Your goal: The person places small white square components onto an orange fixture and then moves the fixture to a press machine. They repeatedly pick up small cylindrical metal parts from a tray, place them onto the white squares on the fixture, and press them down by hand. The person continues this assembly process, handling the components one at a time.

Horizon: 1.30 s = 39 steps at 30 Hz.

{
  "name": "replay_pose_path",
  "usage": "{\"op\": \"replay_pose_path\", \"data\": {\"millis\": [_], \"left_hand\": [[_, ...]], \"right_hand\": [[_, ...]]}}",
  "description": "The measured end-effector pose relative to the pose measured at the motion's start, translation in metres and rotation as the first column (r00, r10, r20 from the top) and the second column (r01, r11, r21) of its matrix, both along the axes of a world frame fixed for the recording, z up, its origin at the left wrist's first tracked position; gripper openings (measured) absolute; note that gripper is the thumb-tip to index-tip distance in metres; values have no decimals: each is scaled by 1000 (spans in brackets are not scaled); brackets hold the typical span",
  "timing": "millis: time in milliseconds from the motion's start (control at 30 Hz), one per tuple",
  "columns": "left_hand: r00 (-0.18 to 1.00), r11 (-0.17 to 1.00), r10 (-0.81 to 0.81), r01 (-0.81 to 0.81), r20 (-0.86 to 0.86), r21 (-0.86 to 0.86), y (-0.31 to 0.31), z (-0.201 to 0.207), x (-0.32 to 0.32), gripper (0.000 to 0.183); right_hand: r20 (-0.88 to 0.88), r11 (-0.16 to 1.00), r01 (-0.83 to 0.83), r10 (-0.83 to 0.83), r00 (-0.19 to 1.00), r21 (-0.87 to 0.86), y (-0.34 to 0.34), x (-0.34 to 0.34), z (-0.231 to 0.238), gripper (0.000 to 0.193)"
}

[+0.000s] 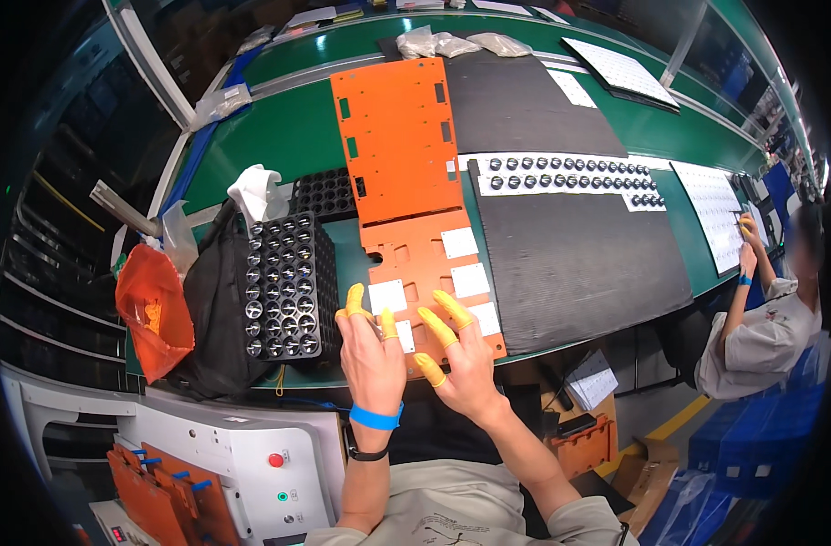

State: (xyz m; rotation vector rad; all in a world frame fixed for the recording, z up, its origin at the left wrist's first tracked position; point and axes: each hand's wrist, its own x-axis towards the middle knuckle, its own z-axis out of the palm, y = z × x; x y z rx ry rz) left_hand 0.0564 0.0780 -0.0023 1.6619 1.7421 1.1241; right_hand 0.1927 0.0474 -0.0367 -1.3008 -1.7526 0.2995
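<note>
An orange hinged fixture lies open on the bench, its perforated lid folded back away from me. White square plates sit in its near half, among them an upper left plate, an upper right plate and a middle right plate. Yellow finger covers tip both hands. My left hand, with a blue wristband, is over the fixture's left edge, its fingers apart beside the upper and lower left plates. My right hand hovers over the lower part, fingers spread, nothing visible in it.
Left of the fixture stands a black tray of round glossy parts. An orange bag hangs beyond it. On the right, a black mat bears white strips with round black parts. A co-worker works at far right.
</note>
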Motion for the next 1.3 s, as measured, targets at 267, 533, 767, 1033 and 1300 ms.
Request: {"op": "replay_pose_path", "data": {"millis": [267,533,767,1033,1300], "left_hand": [[988,978,-91,66,122,199,-20,3,-6,19],[779,986,-142,54,611,161,-65,23,-51,42],[849,980,52,-146,526,138,-85,38,-90,42],[834,960,-260,279,-487,-33,-95,35,-116,29],[447,883,-423,399,-788,-248,-119,-41,-84,33]], "right_hand": [[20,1000,24,-24,1000,12,0,-1,5,56],[-372,942,-334,324,870,37,-9,-28,13,34],[-231,922,-340,377,897,186,19,-97,53,32],[73,897,-409,402,913,170,57,-137,76,23],[197,931,-342,314,929,126,59,-154,82,30]]}}
